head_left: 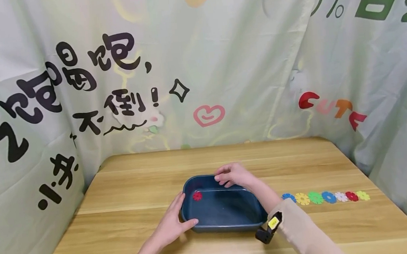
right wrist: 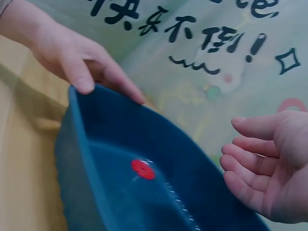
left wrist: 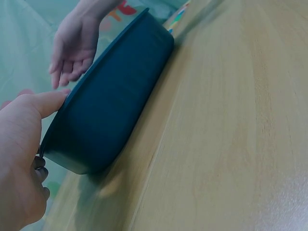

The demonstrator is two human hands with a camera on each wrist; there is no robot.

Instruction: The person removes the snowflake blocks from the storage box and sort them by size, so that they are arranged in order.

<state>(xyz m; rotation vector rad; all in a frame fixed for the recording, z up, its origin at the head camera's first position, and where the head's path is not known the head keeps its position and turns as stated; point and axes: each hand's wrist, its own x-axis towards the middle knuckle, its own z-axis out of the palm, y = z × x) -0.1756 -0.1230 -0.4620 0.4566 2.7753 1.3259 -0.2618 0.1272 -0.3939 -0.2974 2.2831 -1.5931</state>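
Observation:
A dark blue plastic basin stands on the wooden table. My left hand holds its left end; in the left wrist view the thumb lies on the rim and the other fingers go round the end. Inside, near the left end, lies one red snowflake-shaped disc, also seen as a red disc in the right wrist view. Over the basin's far rim hovers my right hand, fingers loosely bent, with nothing visible in them.
Right of the basin, several coloured snowflake discs lie in a row on the table, the leftmost partly behind the right forearm. A printed curtain hangs behind the table and on both sides. The right wrist wears a small black camera.

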